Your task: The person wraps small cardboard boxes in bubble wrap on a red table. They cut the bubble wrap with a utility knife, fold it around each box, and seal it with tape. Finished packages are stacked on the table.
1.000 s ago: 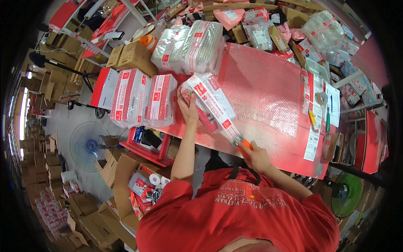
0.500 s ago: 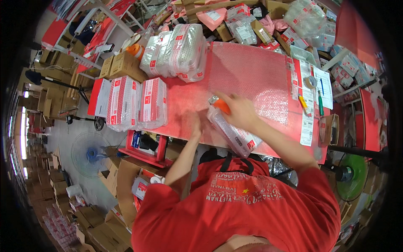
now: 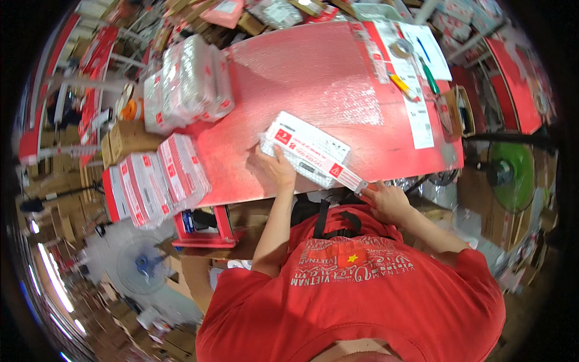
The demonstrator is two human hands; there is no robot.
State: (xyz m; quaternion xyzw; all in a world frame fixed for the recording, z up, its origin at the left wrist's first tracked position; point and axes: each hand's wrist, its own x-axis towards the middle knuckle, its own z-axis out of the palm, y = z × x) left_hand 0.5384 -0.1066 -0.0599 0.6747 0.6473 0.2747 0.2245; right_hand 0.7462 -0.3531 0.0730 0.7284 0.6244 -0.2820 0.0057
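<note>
- Package [image 3: 322,145], a flat white box in clear bubble wrap, sits slanted over the front part of the red table [image 3: 229,175]; whether it touches the top cannot be told
- Left hand [image 3: 278,169] grasps the package by its left end, thumb on the upper face
- Right hand [image 3: 389,202] is closed around a tape dispenser [image 3: 362,187], mostly hidden by the fingers
- Red-and-white tape strip [image 3: 307,155] runs along the package and stretches to the tape dispenser
- Bubble wrap sheet [image 3: 301,72] lies on the table beyond the package
- Wrapped parcels [image 3: 188,75] stand at the table's left
- Yellow cutter [image 3: 403,87] and green-handled tool [image 3: 429,78] lie at the right, near a tape roll [image 3: 400,49]
</note>
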